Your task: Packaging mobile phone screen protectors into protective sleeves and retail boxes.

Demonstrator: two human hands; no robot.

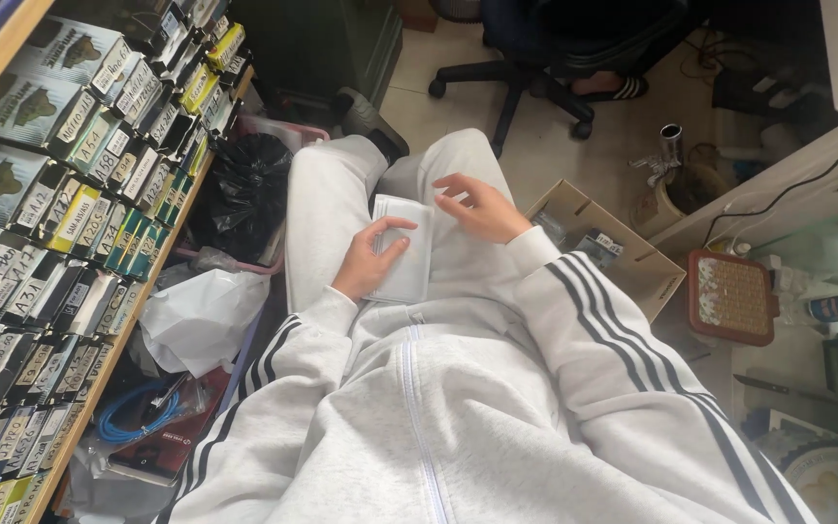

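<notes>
**Pale packet held on the lap, one hand on it, the other lifted clear**

While the person sat low among the stock, a flat, pale grey rectangular packet of soft plastic [405, 247] was kept lying on the lap, across the light grey trouser legs [322, 209]. The left hand [370, 260] was laid on the packet's near left edge, the thumb stretched over its face and the fingers tucked beneath or alongside, so that the packet was loosely clasped rather than pinched; how firmly it was gripped could not be told. The right hand [482, 209] was held just beyond the packet's far right corner, fingers spread and slightly curled, with nothing in it and, as far as could be seen, nothing touched.

As judged from this, the packet had been taken up and steadied, but no opening, tear or removed content was seen; whatever handling was in hand appeared to be at an early stage, with the free hand not yet brought to bear.

To the left of the gripping hand, a wooden shelf of small labelled boxes [80, 184] was ranged, with a black plastic bag in a pink basket [244, 184] beyond it. To the right of the free hand, an open brown cardboard box [623, 257] was set on the floor, well apart from the packet.
</notes>
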